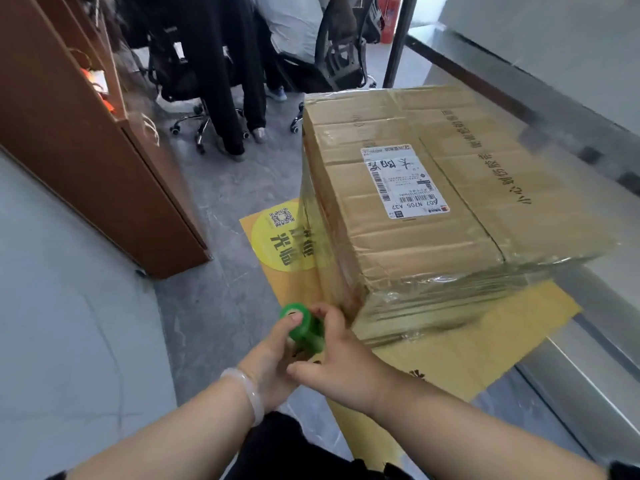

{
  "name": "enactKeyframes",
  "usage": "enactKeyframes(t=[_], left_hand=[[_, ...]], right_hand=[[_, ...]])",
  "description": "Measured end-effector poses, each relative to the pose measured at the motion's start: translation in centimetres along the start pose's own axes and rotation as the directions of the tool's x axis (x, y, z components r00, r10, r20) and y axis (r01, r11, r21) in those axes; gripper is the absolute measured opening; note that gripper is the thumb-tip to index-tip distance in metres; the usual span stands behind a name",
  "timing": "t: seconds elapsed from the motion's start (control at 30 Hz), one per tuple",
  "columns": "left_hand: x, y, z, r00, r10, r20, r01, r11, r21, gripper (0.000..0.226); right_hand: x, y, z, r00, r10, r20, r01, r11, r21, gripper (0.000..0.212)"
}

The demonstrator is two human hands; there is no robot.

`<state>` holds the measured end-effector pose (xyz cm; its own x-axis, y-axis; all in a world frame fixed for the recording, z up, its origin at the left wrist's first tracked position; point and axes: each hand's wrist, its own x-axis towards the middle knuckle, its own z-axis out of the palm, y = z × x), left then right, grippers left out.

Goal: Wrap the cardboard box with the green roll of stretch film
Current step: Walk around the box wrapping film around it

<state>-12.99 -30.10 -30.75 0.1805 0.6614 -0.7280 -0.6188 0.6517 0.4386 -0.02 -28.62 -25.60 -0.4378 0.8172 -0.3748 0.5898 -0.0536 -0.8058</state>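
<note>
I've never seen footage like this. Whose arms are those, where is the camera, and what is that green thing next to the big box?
There is no machine here: a person wears a wide-angle camera on the head, so this single picture looks forward and down at their own arms. The left hand, with a pale bangle on the wrist, and the right hand share a grip on a green roll of stretch film. A sheet of clear film runs from the roll up the near left corner of the cardboard box, whose sides already look shiny with film. The box stands on a yellow mat on the grey floor and carries a white shipping label. Office chairs and someone's legs stand behind.
</note>
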Motion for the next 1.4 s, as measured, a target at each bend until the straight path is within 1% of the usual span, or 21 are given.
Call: enactKeyframes(t=[0.07,0.13,0.17,0.23,0.3,0.33,0.43,0.47,0.5,0.57,0.63,0.73,0.83,0.93,0.97,1.03,1.1,1.13,1.23,1.3,1.4], left_hand=[[-0.5,-1.2,0.4,0.999,0.039,-0.005,-0.039,0.999,-0.027,0.055],[-1.0,-2.4,0.7,0.997,0.08,-0.016,-0.08,0.997,-0.011,0.051],[-1.1,-3.0,0.7,0.995,0.093,-0.022,-0.093,0.996,-0.001,0.051],[-1.5,-3.8,1.1,0.993,0.112,-0.042,-0.112,0.994,0.019,0.054],[-1.6,-4.4,1.7,0.992,0.122,-0.045,-0.119,0.991,0.057,0.059],[-1.8,-4.8,2.2,0.992,0.12,-0.051,-0.116,0.991,0.073,0.061],[-2.4,-6.5,3.5,0.996,0.078,-0.04,-0.075,0.995,0.061,0.054],[-2.5,-7.1,3.7,0.997,0.065,-0.046,-0.062,0.996,0.062,0.058],[-2.5,-7.6,3.7,0.996,0.067,-0.056,-0.063,0.995,0.073,0.067],[-2.6,-8.3,3.9,0.995,0.072,-0.07,-0.061,0.987,0.149,0.083],[-2.4,-8.4,4.5,0.998,0.052,-0.047,-0.039,0.968,0.248,0.09],[-1.6,-8.7,5.8,0.999,0.038,-0.001,-0.035,0.945,0.325,0.103],[-0.7,-9.8,7.5,0.997,0.068,-0.041,-0.052,0.95,0.306,0.101],[0.2,-11.6,8.4,0.992,0.089,-0.092,-0.068,0.974,0.218,0.111],[0.7,-12.0,8.2,0.991,0.085,-0.105,-0.065,0.981,0.185,0.112],[1.5,-12.3,8.0,0.991,0.079,-0.11,-0.061,0.985,0.16,0.117],[1.6,-12.6,8.3,0.994,0.06,-0.087,-0.043,0.981,0.19,0.133],[1.5,-13.0,8.6,0.995,0.054,-0.088,-0.036,0.98,0.196,0.138],[1.9,-14.7,9.1,0.984,0.085,-0.156,-0.048,0.973,0.228,0.14],[2.3,-15.4,9.7,0.974,0.095,-0.206,-0.045,0.971,0.233,0.141],[2.9,-15.9,11.8,0.967,0.084,-0.24,-0.05,0.989,0.142,0.137]], right_hand=[[-1.1,0.5,-0.8,0.998,-0.048,0.031,0.051,0.995,-0.084,0.081],[-1.8,0.8,-1.1,0.992,-0.106,0.074,0.121,0.963,-0.239,0.091],[-2.2,0.8,-1.2,0.987,-0.129,0.092,0.151,0.939,-0.309,0.091],[-3.0,1.1,-1.3,0.987,-0.142,0.068,0.157,0.92,-0.36,0.078],[-3.8,1.5,-1.8,0.994,-0.109,0.018,0.109,0.939,-0.327,0.063],[-4.2,1.7,-2.1,0.997,-0.081,0.008,0.08,0.952,-0.296,0.061],[-5.6,3.1,-3.0,0.999,-0.012,0.034,0.018,0.983,-0.185,0.063],[-6.0,3.6,-3.2,0.999,-0.01,0.05,0.019,0.983,-0.183,0.063],[-6.4,4.2,-3.2,0.998,-0.013,0.062,0.025,0.981,-0.195,0.064],[-7.2,5.2,-3.3,0.998,-0.036,0.057,0.045,0.982,-0.181,0.069],[-7.6,6.1,-3.4,0.997,-0.066,0.037,0.071,0.986,-0.15,0.072],[-7.9,7.4,-4.0,0.998,-0.062,-0.027,0.059,0.993,-0.098,0.056],[-8.0,8.4,-4.5,0.999,0.007,-0.053,-0.009,0.999,-0.034,0.055],[-8.1,9.7,-4.6,0.993,0.101,-0.068,-0.101,0.995,0.005,0.055],[-8.2,10.1,-4.7,0.99,0.114,-0.084,-0.114,0.993,0.01,0.057],[-8.4,10.8,-5.0,0.988,0.13,-0.089,-0.13,0.992,0.001,0.07],[-8.7,11.3,-5.5,0.988,0.146,-0.052,-0.146,0.989,0.001,0.081],[-8.9,11.5,-5.7,0.989,0.145,-0.024,-0.144,0.99,0.002,0.08],[-9.4,12.3,-6.6,0.993,0.119,0.012,-0.119,0.993,0.02,0.067],[-9.4,12.9,-7.7,0.993,0.114,0.042,-0.117,0.991,0.062,0.063],[-8.9,13.8,-10.2,0.982,0.105,0.157,-0.122,0.987,0.101,0.062]])
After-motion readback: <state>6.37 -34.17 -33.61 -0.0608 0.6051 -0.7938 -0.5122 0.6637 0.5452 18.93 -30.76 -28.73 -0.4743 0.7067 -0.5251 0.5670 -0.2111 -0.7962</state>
